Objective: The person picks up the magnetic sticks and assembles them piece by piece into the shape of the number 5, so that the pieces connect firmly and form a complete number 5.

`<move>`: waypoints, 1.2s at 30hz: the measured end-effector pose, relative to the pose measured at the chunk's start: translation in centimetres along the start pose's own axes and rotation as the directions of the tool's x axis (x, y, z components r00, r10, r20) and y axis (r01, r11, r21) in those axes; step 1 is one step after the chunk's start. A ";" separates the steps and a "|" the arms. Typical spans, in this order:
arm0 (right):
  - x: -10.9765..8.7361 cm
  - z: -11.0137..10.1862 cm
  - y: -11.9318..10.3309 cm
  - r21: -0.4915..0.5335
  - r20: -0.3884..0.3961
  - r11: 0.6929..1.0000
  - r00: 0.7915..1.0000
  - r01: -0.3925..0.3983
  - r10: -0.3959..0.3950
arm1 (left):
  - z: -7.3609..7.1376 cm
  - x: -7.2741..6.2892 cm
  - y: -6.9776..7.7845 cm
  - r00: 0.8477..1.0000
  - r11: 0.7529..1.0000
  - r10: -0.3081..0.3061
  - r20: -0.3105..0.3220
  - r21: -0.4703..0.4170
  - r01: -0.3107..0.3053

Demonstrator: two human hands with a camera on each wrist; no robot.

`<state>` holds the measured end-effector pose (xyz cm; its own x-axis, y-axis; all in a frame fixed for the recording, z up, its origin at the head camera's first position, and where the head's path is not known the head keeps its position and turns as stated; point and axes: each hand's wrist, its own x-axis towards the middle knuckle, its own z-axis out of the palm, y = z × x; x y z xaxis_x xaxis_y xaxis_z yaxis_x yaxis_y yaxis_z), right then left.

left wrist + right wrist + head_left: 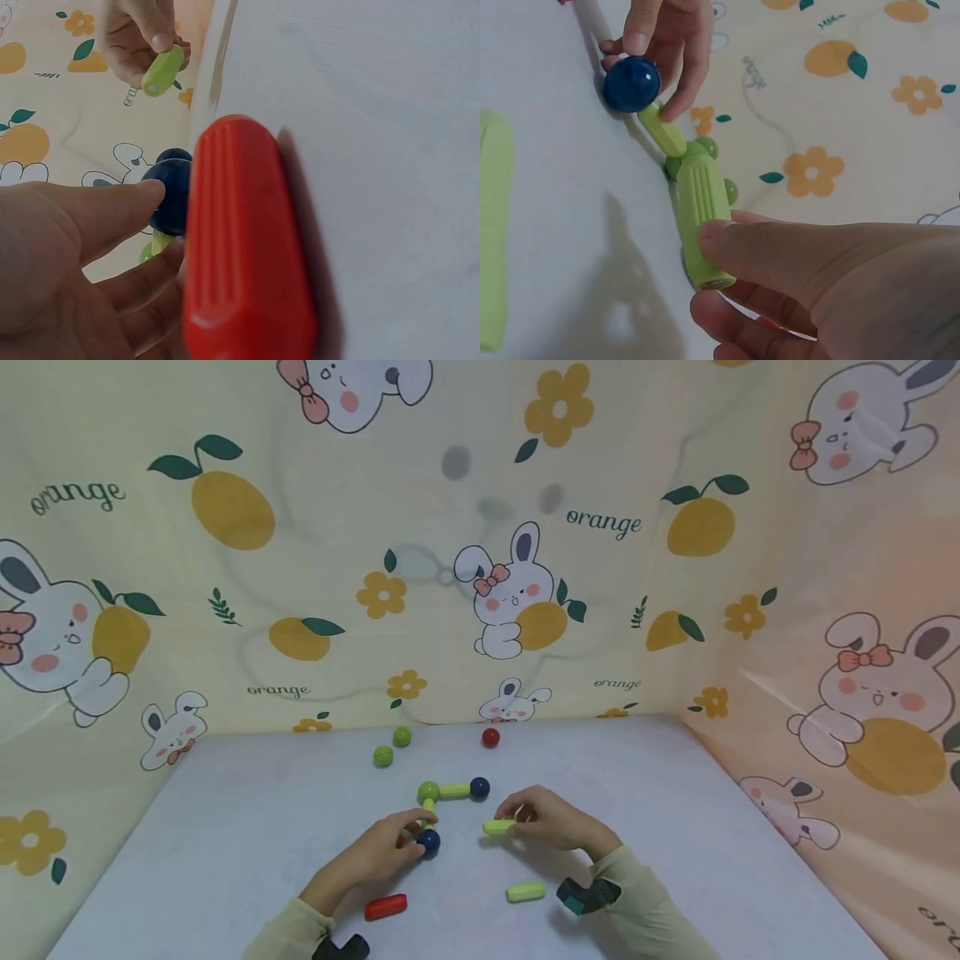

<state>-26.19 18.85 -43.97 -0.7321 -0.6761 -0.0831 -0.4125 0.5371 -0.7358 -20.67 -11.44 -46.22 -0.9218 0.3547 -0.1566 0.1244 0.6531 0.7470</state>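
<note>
My left hand (375, 853) holds a dark blue ball (428, 843), thumb on one side and fingers on the other. From this ball a short light green rod (662, 131) leads to a green ball (428, 792). Another light green rod (453, 791) joins that green ball to a second dark blue ball (480, 788), forming an angled chain on the table. To the right, my right hand (551, 818) pinches a loose light green ribbed rod (496, 827) between thumb and fingers, just above the table and apart from the chain.
Near the left wrist lies a red ribbed rod (386, 907). Another light green rod (526, 892) lies by the right wrist. Two green balls (383, 756) and a red ball (491, 737) sit toward the back edge. A printed cloth (337, 527) walls the white table (262, 827).
</note>
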 end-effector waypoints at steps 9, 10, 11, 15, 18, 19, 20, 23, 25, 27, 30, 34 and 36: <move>1.0 1.0 -0.2 0.024 0.000 1.000 1.000 0.005 -0.005 | 0.1 0.1 0.1 1.000 1.000 -0.007 -0.004 0.005 0.007; 1.2 1.2 -0.3 0.023 -0.003 1.000 1.000 0.002 -0.002 | 0.1 0.1 0.0 1.000 1.000 -0.008 -0.004 0.003 0.008; 1.4 1.4 -0.4 0.019 -0.008 1.000 1.000 -0.003 0.003 | 0.1 0.1 0.0 1.000 1.000 -0.008 -0.003 0.002 0.008; 1.8 2.1 -0.7 0.001 -0.034 1.000 0.999 0.001 -0.001 | 0.1 0.2 -0.1 1.000 1.000 0.000 -0.001 -0.001 0.000; 2.0 2.7 -1.0 -0.011 -0.064 1.000 0.998 0.017 -0.018 | 0.2 0.3 -0.1 1.000 1.000 -0.003 -0.003 0.000 0.003; 2.0 2.9 -1.0 -0.009 -0.072 1.000 0.997 0.018 -0.019 | 0.2 0.3 -0.2 1.000 1.000 -0.005 -0.004 0.002 0.005; 2.0 3.1 -1.0 -0.010 -0.081 1.000 0.997 0.018 -0.019 | 0.2 0.3 -0.2 1.000 1.000 -0.009 -0.006 0.002 0.009; 2.0 3.8 -1.1 -0.008 -0.099 1.000 0.995 0.002 -0.003 | 0.2 0.3 -0.3 1.000 1.000 -0.013 -0.007 -0.002 0.013; 2.1 4.1 -1.1 -0.006 -0.105 1.000 0.994 -0.013 0.012 | 0.2 0.3 -0.3 1.000 1.000 -0.009 -0.004 -0.004 0.009; 2.1 4.4 -1.2 -0.010 -0.111 1.000 0.993 -0.029 0.027 | 0.1 0.3 -0.3 1.000 1.000 -0.005 0.000 -0.006 0.005; 2.3 4.7 -1.3 -0.007 -0.116 0.999 0.992 -0.045 0.043 | 0.1 0.3 -0.4 1.000 1.000 -0.001 0.007 -0.008 0.001; 2.4 5.0 -1.3 -0.017 -0.119 0.999 0.993 -0.029 0.026 | 0.1 0.4 -0.4 1.000 1.000 -0.009 0.011 -0.010 0.009; 2.4 5.1 -1.4 -0.018 -0.116 1.000 0.993 -0.017 0.014 | 0.1 0.5 -0.5 1.000 1.000 -0.011 0.013 -0.011 0.011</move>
<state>-24.62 13.85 -46.56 -0.7961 -0.6050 -0.0149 -0.4098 0.5570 -0.7224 -21.12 -11.52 -46.68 -0.9184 0.3561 -0.1727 0.1103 0.6494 0.7524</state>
